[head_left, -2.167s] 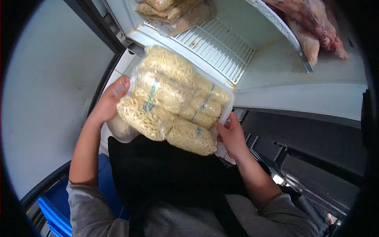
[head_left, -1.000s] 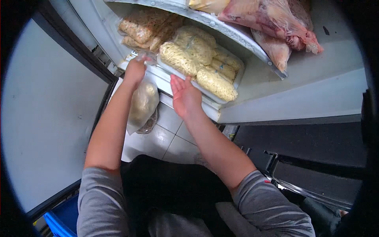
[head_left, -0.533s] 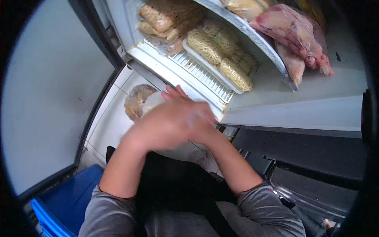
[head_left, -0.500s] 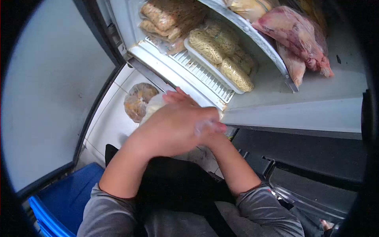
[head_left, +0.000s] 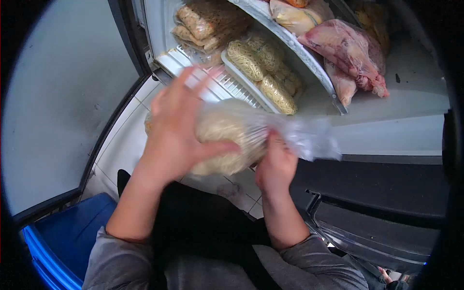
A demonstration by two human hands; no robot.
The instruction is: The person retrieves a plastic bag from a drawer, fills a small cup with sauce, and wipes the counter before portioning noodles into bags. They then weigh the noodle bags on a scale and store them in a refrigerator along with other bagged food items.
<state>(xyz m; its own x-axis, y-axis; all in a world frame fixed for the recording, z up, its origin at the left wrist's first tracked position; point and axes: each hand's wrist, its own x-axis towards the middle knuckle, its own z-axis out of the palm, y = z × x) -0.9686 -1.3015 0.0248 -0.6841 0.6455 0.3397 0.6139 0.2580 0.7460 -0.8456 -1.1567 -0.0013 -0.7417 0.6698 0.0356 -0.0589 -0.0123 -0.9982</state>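
Observation:
A clear plastic bag of pale yellowish food (head_left: 227, 126) is in front of me, tilted, its contents blurred. My right hand (head_left: 276, 166) is closed round its gathered neck, and the loose plastic end sticks out to the right. At the bag's left side is my left hand (head_left: 171, 128), fingers spread and smeared by motion, with the thumb lying across the bag's front. Just beyond the hands, packs of noodles (head_left: 246, 59) rest on a white tray (head_left: 236, 72) inside the open fridge or freezer.
Bags of brownish food (head_left: 208, 21) lie at the back left of the compartment. Bagged raw meat (head_left: 343, 48) rests on a frosted shelf (head_left: 290, 41) to the right. The open door (head_left: 67, 106) stands at left, above a blue bin (head_left: 72, 241). Black cases (head_left: 372, 188) are at right.
My hands, crossed over each other before, have moved apart. The bag, mostly hidden behind them earlier, is now raised between them, with its neck in my right hand.

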